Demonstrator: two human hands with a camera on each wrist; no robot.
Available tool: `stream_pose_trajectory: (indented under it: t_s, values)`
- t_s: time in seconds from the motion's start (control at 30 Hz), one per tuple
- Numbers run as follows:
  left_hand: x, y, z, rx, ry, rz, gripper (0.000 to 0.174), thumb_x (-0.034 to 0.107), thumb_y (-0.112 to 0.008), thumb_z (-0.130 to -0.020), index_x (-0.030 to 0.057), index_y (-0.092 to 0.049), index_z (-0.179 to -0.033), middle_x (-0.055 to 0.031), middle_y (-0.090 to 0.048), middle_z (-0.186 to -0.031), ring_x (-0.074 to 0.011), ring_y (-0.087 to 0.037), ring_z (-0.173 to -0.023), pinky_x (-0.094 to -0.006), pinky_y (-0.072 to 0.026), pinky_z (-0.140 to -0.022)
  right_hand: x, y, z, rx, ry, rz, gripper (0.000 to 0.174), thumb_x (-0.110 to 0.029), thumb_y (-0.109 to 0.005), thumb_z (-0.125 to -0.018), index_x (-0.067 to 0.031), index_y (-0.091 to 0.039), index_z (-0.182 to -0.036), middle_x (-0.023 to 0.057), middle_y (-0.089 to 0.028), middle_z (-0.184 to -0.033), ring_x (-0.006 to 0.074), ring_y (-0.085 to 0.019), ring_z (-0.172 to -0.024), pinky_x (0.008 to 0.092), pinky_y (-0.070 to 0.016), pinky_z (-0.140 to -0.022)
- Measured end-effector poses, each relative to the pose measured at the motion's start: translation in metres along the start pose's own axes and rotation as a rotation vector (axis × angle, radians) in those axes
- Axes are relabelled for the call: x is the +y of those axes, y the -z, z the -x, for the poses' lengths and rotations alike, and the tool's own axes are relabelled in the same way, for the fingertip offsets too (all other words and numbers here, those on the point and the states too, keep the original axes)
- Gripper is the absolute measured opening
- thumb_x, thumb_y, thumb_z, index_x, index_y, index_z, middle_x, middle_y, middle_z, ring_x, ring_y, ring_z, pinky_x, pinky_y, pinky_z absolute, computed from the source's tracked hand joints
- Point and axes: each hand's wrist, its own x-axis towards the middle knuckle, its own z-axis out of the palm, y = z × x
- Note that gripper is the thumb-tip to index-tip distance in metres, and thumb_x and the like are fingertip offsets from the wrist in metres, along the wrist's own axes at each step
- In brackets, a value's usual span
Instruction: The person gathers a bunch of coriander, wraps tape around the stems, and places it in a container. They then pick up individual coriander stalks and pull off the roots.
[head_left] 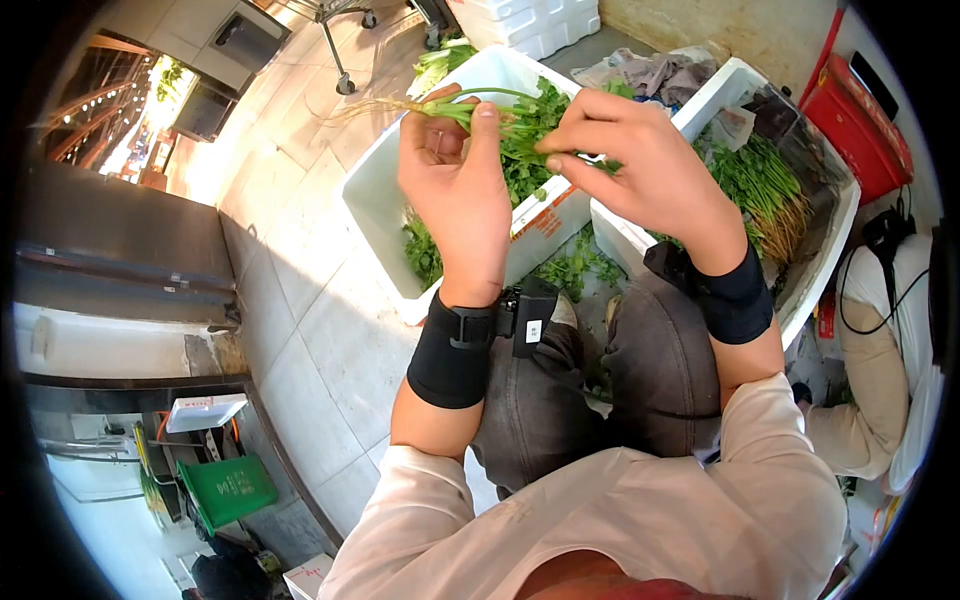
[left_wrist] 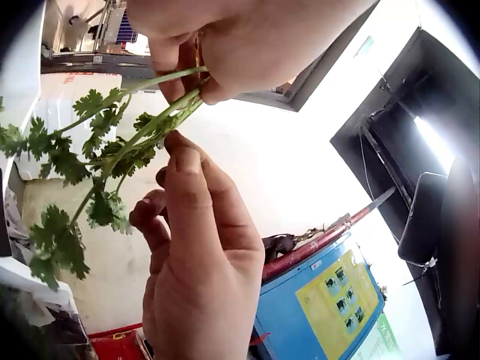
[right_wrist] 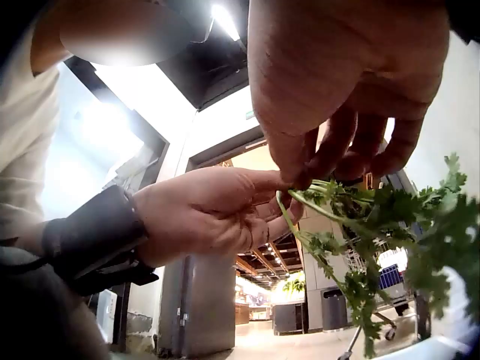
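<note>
A small bunch of leafy green herb (left_wrist: 135, 142) with pale roots is held up above a white foam box (head_left: 400, 290). My left hand (head_left: 455, 190) pinches its stems between thumb and fingers, the roots sticking out to the left in the head view. My right hand (head_left: 640, 160) is close beside on the right, thumb and index fingertips together at the stems. In the right wrist view the leaves (right_wrist: 375, 232) hang below and beyond the right fingers (right_wrist: 337, 150). More loose leaves (head_left: 425, 250) lie inside the box.
A second foam box (head_left: 845, 215) at the right holds rooted herb bunches (head_left: 765, 190). Leaves (head_left: 575, 270) lie on the floor between the boxes. A red container (head_left: 860, 130) stands far right; a green bin (head_left: 230, 490) is lower left.
</note>
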Motion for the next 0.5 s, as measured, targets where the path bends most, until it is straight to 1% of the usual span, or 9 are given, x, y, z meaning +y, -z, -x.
stream_pose_trajectory:
  t_s: [0.03,0.13,0.23,0.3,0.5]
  values:
    - [0.0005,-0.0023,0.0006,-0.002,0.0,0.002,0.027,0.005,-0.067,-0.098,-0.002,-0.058,-0.123,-0.0058,-0.063,-0.103,-0.013,-0.062,-0.091,-0.0257,-0.051,-0.078,0.0001,-0.0008,-0.0002,0.027,-0.058,0.024,0.016,-0.016,-0.074,-0.087,-0.0032,-0.074,-0.096,0.01,-0.064,-0.091,0.0313,-0.065,-0.077,0.0405,-0.052,-0.071]
    - [0.0028,-0.0094,0.0036,0.003,0.016,0.092,0.029,0.005,-0.068,-0.097,-0.0018,-0.058,-0.123,-0.0058,-0.063,-0.102,-0.0124,-0.062,-0.09,-0.0253,-0.0509,-0.077,0.0009,0.0001,0.0,0.084,-0.073,0.114,0.018,-0.019,-0.076,-0.086,-0.0055,-0.074,-0.097,0.0089,-0.064,-0.09,0.0319,-0.065,-0.074,0.0417,-0.0522,-0.068]
    - [0.0047,-0.0111,0.0053,-0.019,0.037,0.105,0.029,0.004,-0.069,-0.096,-0.0014,-0.058,-0.123,-0.0062,-0.063,-0.102,-0.0126,-0.062,-0.09,-0.0254,-0.0512,-0.077,0.0005,-0.0009,0.0,0.12,-0.118,0.16,0.019,-0.022,-0.078,-0.083,-0.0075,-0.075,-0.096,0.0081,-0.065,-0.09,0.0321,-0.066,-0.076,0.0415,-0.0529,-0.068]
    - [0.0069,-0.0117,0.0069,-0.033,0.064,0.142,0.029,0.004,-0.069,-0.096,-0.0011,-0.058,-0.123,-0.0065,-0.063,-0.103,-0.0128,-0.062,-0.09,-0.0256,-0.0516,-0.077,-0.0003,-0.0014,-0.0001,0.146,-0.113,0.167,0.019,-0.022,-0.079,-0.083,-0.0079,-0.075,-0.094,0.008,-0.064,-0.088,0.032,-0.066,-0.076,0.0413,-0.0532,-0.068]
    - [0.0064,-0.0113,0.0069,-0.046,0.059,0.132,0.029,0.003,-0.069,-0.096,-0.0009,-0.057,-0.123,-0.0068,-0.064,-0.104,-0.013,-0.063,-0.09,-0.0256,-0.0522,-0.076,0.0005,-0.0019,-0.0017,0.206,-0.094,0.205,0.017,-0.022,-0.079,-0.082,-0.008,-0.076,-0.091,0.0074,-0.064,-0.084,0.0308,-0.066,-0.075,0.0401,-0.0533,-0.065]
